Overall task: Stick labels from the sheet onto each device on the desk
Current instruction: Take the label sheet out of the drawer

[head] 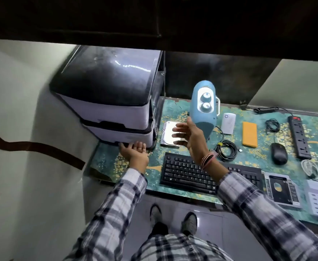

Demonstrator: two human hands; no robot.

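Observation:
My left hand [135, 151] lies palm up at the bottom front edge of the large printer [107, 113], its fingertips under that edge. My right hand [188, 136] hangs open in the air, fingers spread, above the hard drive [166, 131] and beside the blue two-knob appliance [204, 108]. It holds nothing. Near the desk's front right corner lies a white sheet with rows of dark rectangles, seemingly the label sheet [317, 200]. A black keyboard [182, 172] sits under my right forearm.
On the patterned desk [258, 161] lie a white box [228, 123], an orange pad [250, 134], a mouse [278, 153], a power strip [299, 138], coiled cables [227, 149], a white cable [311, 170] and a drive caddy [280, 189]. A dark shelf overhangs.

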